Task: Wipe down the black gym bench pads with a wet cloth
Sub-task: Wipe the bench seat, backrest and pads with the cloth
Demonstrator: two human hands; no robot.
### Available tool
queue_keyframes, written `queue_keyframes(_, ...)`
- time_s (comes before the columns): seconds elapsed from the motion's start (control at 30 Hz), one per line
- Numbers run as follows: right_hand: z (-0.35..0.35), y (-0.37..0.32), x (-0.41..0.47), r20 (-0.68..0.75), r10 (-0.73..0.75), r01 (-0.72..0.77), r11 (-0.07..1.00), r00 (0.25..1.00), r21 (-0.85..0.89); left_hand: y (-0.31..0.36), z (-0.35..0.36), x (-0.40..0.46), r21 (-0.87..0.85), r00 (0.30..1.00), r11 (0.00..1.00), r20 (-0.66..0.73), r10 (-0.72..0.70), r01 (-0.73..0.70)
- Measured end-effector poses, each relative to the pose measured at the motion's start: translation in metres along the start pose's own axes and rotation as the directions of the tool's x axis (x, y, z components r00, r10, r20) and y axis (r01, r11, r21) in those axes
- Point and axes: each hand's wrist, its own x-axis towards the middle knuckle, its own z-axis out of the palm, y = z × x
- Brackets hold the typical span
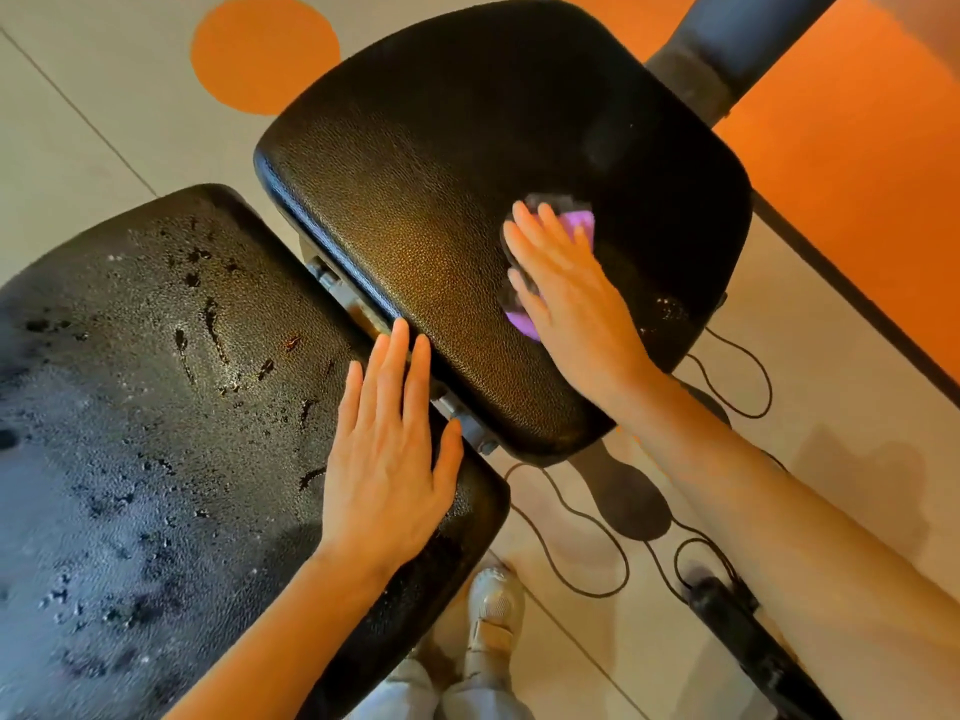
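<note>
1. Upper pad: black, pebbled vinyl, rounded corners. We see it filling the top middle of the view, with a scatter of wet specks near its right edge.
2. Lower pad: black, the same grain, lying to the lower left of the upper pad. We note beads and streaks of water over most of its surface.
3. Hinge bracket: grey metal with bolts, showing in the gap between the two pads.
4. Cloth: purple, bunched. We find it on the right part of the upper pad, directly beneath our right hand; purple shows past the fingertips and again at the thumb side.
5. Right hand: fingers straight and together, palm pressed flat on the cloth. It is spread, not curled round the cloth.
6. Left hand: fingers straight and slightly fanned, palm resting on the right end of the lower pad. The fingertips reach the gap at the hinge, and the hand holds nothing. It lies well apart from the cloth.
7. Floor: pale tiles with an orange circle and an orange band.
8. Cables: thin, black, looping on the floor under the right forearm.
9. Shoe: pale, on the floor below the lower pad.
</note>
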Motion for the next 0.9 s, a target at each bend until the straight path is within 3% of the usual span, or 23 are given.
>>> queue_keyframes(0.13,-0.011,0.012,-0.081,0.082,-0.047,0.04,0.995,0.996,0.087,0.0,-0.001,-0.001,-0.032,1.0,0.999,0.007,-0.01,0.011)
queue_keyframes(0.33,-0.004,0.011,0.039,0.035,0.003,-0.006,0.997,0.999,0.082,0.001,0.002,-0.001,0.003,1.0,1.0,0.014,-0.008,0.008)
queue_keyframes(0.43,-0.009,0.021,-0.04,0.018,-0.002,0.001,0.998,1.0,0.066,0.001,0.001,-0.001,-0.012,1.0,1.0,0.017,-0.007,0.007)
queue_keyframes(0.53,-0.017,0.026,-0.095,0.087,-0.017,0.008,0.994,0.996,0.106,0.0,0.001,-0.001,-0.022,1.0,1.0,0.013,-0.016,0.017)
queue_keyframes(0.73,-0.002,0.026,0.017,-0.044,0.15,-0.149,0.988,0.988,0.044,0.001,0.001,-0.001,-0.028,0.999,0.999,0.026,-0.028,0.029)
queue_keyframes(0.9,-0.006,0.011,-0.092,0.032,0.131,-0.131,0.991,0.991,-0.002,0.006,-0.001,0.001,-0.055,0.998,0.997,0.0,-0.061,0.061)
